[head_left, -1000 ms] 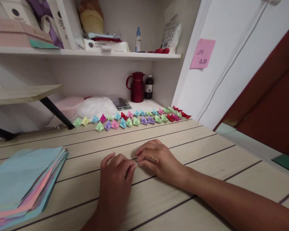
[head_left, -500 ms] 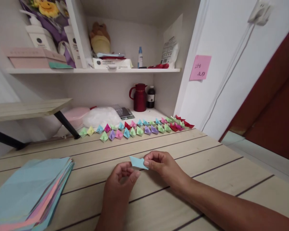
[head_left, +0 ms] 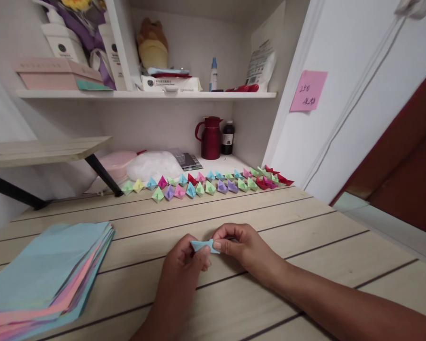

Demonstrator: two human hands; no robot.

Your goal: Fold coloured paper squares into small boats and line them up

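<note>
A small folded light-blue paper is held just above the wooden table between my two hands. My left hand pinches its left part, the thumb in front and the fingers behind. The thumb and forefinger of my right hand close on its right end. Beyond the hands, several folded paper boats in green, purple, pink, blue and red stand in two rows along the back of the table. To the left lies a stack of coloured paper sheets, blue on top.
Behind the boats are a white plastic bag, a dark red jug and a dark bottle. A small raised wooden shelf with black legs stands at the left. A pink note sticks to the wall.
My left hand has closed its thumb and fingers on the left part of the blue paper, which now sits lower and flatter. My right hand keeps its hold. The view has shifted slightly.
</note>
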